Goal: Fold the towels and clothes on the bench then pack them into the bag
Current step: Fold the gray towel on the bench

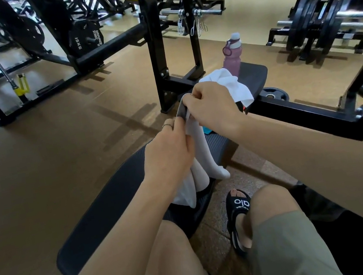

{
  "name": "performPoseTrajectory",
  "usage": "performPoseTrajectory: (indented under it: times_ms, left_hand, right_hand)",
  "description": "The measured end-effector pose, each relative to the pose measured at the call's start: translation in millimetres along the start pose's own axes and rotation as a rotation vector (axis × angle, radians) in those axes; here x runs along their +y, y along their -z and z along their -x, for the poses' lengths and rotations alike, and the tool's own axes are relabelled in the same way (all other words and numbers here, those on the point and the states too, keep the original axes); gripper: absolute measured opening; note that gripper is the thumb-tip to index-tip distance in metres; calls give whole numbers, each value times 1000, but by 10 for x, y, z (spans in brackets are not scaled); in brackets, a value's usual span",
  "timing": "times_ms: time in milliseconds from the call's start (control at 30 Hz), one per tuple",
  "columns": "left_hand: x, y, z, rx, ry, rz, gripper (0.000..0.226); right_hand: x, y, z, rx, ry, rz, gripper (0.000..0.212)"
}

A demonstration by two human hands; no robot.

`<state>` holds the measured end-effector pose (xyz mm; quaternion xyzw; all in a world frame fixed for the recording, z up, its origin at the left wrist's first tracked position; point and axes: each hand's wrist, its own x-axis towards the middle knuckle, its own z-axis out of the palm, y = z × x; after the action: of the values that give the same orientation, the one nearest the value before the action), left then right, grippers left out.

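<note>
While held above the near counter [118, 196], a white sock [204, 150] with a grey cuff is pinched at its top edge by the left hand [169, 153] and right hand [211, 108]. Beyond the sock, a white towel [229, 86] is heaped beside a pink bottle [233, 56].

Bare arms, no sleeves showing. There's a thin ring [168, 125] on one finger of the left hand [169, 156], olive-grey shorts [288, 249], and below the shorts' hem a black strappy sandal [240, 220] with white "alo" lettering.
</note>
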<state>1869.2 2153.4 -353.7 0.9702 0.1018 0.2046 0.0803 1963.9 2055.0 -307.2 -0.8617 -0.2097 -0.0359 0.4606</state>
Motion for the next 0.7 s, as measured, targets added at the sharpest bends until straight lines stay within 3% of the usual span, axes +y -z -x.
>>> performPoseTrajectory:
  times_ms: [367, 433, 500, 600, 700]
  left_hand:
    - [-464, -47, 262, -311, -84, -150, 25]
    - [-598, -43, 310, -300, -116, -133, 22]
    - [-711, -19, 321, -235, -76, -77, 5]
    - [-887, -68, 314, -221, -7, 21, 24]
    - [-921, -162, 346, -346, -54, 89, 22]
  right_hand:
    - [85, 348, -213, 217, -84, -56, 20]
    - [208, 429, -254, 192, -135, 0, 16]
    - [351, 468, -266, 150, -216, 1, 12]
    - [434, 462, -227, 105, -314, -79, 12]
    - [388, 390, -153, 31, -278, -86, 21]
